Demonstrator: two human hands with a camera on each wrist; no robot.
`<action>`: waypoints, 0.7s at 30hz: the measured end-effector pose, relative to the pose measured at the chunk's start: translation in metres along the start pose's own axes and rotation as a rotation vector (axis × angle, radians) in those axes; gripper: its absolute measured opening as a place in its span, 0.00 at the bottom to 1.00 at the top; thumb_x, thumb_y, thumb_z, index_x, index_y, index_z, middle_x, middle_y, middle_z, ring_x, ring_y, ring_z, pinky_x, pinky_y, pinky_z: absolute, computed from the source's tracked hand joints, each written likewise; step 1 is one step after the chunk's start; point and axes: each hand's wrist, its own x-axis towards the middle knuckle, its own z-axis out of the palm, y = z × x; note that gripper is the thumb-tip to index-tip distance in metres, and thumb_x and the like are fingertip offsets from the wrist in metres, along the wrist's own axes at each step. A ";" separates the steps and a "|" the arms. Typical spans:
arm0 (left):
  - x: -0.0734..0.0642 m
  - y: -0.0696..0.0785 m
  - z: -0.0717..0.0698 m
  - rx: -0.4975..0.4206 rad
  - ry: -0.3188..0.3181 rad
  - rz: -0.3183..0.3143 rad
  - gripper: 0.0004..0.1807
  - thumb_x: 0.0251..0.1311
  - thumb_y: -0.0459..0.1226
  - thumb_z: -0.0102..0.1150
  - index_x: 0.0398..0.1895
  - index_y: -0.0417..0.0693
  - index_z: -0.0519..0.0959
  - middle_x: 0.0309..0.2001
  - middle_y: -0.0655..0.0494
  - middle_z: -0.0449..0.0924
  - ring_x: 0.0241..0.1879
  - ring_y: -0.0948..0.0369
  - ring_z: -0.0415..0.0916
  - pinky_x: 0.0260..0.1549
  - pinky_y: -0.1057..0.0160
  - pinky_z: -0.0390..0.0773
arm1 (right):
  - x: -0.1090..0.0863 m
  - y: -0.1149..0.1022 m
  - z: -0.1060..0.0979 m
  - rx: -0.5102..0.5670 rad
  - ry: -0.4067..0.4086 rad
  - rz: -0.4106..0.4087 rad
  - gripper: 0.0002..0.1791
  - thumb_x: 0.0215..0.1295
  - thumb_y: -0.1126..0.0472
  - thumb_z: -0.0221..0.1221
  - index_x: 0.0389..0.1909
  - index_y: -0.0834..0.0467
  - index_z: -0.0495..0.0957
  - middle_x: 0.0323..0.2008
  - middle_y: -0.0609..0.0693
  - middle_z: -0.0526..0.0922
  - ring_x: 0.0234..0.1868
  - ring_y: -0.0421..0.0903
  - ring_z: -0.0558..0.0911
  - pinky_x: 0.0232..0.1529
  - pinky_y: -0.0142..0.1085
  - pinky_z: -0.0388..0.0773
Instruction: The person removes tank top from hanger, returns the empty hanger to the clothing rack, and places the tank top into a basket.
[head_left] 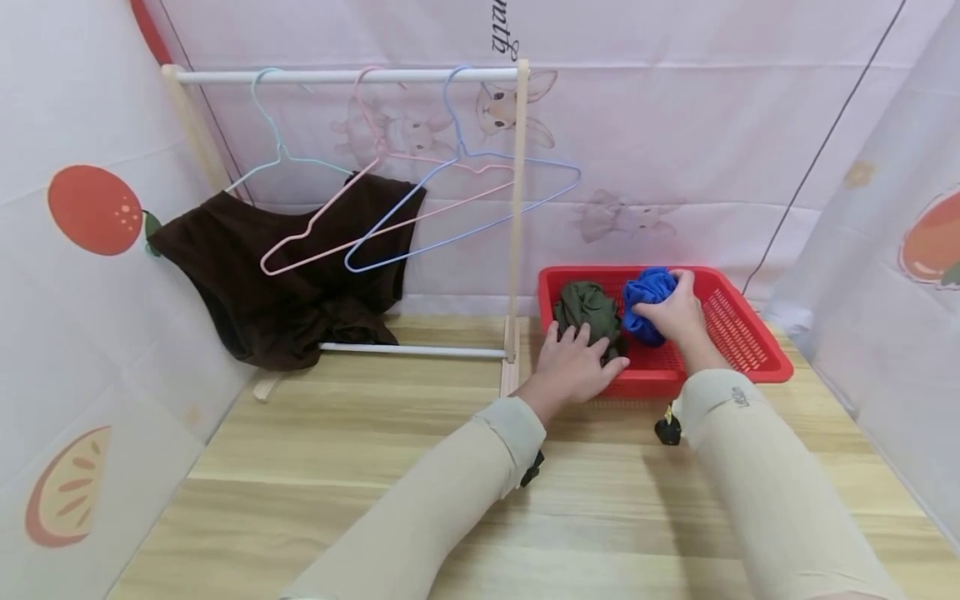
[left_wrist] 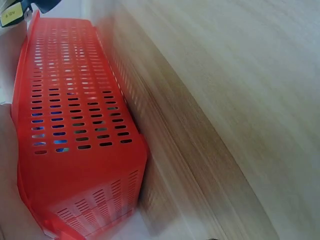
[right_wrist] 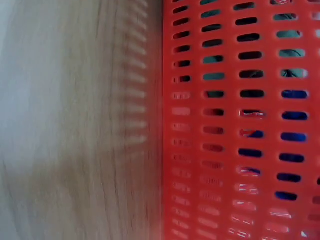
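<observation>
In the head view a red plastic basket (head_left: 652, 385) holds two bunched pieces of cloth. My right hand (head_left: 678, 312) reaches over its front rim and grips the blue cloth (head_left: 647, 292) between thumb and fingers. Beside it lies a dark green cloth (head_left: 587, 304), on the basket's left side. My left hand (head_left: 573, 362) lies across the front left rim, fingers spread, fingertips at the green cloth. Both wrist views show the slotted basket wall (left_wrist: 75, 170) up close, with bits of blue cloth (right_wrist: 292, 135) behind the slots.
Left of the basket stands a rack with a white rail (head_left: 330, 77) and a wooden post (head_left: 519, 208). A dark brown garment (head_left: 300, 258) hangs there by a light green hanger (head_left: 279, 154). Pink (head_left: 322, 212) and blue (head_left: 465, 158) hangers hang bare. Printed cloth walls enclose the wooden table (head_left: 337, 450).
</observation>
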 end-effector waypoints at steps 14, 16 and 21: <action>0.000 0.003 0.002 0.029 -0.003 -0.013 0.38 0.67 0.69 0.19 0.72 0.71 0.63 0.76 0.58 0.56 0.75 0.54 0.54 0.74 0.44 0.40 | 0.013 0.016 0.013 -0.296 -0.342 -0.063 0.41 0.76 0.41 0.38 0.77 0.61 0.38 0.73 0.77 0.43 0.73 0.74 0.47 0.69 0.66 0.48; 0.000 0.003 0.003 0.034 0.006 -0.018 0.38 0.67 0.70 0.18 0.72 0.71 0.64 0.76 0.58 0.57 0.75 0.55 0.55 0.74 0.44 0.39 | 0.013 0.014 0.016 -0.290 -0.404 -0.055 0.40 0.76 0.43 0.33 0.77 0.62 0.34 0.73 0.76 0.38 0.74 0.74 0.43 0.70 0.66 0.44; 0.002 0.001 0.003 0.036 0.022 -0.019 0.38 0.67 0.70 0.19 0.71 0.71 0.65 0.75 0.59 0.59 0.74 0.55 0.56 0.73 0.44 0.40 | 0.014 0.012 0.016 -0.282 -0.423 -0.095 0.39 0.75 0.53 0.39 0.76 0.65 0.34 0.74 0.76 0.39 0.74 0.73 0.44 0.71 0.65 0.43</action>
